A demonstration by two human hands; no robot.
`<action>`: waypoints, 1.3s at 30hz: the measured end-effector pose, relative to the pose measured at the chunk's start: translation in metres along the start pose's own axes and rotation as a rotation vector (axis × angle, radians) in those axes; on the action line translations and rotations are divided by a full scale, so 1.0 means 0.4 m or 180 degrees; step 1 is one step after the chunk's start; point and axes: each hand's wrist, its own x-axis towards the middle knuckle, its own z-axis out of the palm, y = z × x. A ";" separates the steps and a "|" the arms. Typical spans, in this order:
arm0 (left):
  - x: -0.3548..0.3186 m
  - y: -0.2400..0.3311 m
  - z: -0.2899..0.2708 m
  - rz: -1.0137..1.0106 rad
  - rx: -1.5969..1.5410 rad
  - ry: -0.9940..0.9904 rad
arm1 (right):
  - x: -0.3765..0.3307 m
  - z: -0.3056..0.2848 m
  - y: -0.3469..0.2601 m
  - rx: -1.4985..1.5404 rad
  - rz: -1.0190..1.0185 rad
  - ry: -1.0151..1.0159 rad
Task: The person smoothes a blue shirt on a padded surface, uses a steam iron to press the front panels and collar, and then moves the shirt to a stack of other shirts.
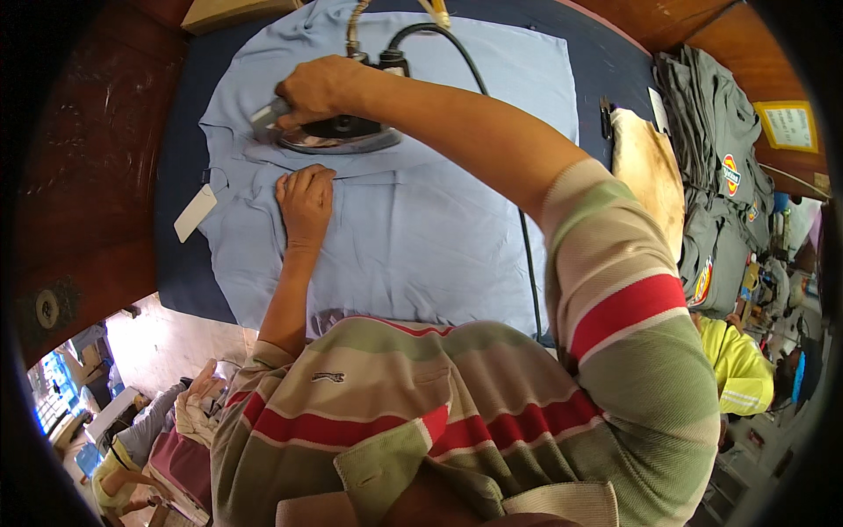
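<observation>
A light blue shirt (pixel 421 228) lies spread over a dark blue padded table (pixel 180 255), with folds and wrinkles in its cloth. My right hand (pixel 320 88) is wrapped round the handle of a steam iron (pixel 351 136), whose soleplate rests on the upper part of the shirt. The iron and that hand are slightly blurred. Just below the iron, my left hand (pixel 306 206) lies on the cloth, fingers stretched over it. A white hang tag (pixel 195 213) on a dark string sticks out from the shirt's left side.
From the iron's back a black cord (pixel 474 66) loops right and down over the shirt. A scorched cream cloth (pixel 645 167), a pen (pixel 606 117) and stacked grey garments (pixel 716 114) lie to the right. Other people, one in a yellow top (pixel 738 364), are behind me.
</observation>
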 end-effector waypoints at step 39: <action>0.009 0.012 -0.015 -0.0295 -0.0195 -0.0047 | -0.485 -0.195 0.575 -0.0321 0.1937 0.0752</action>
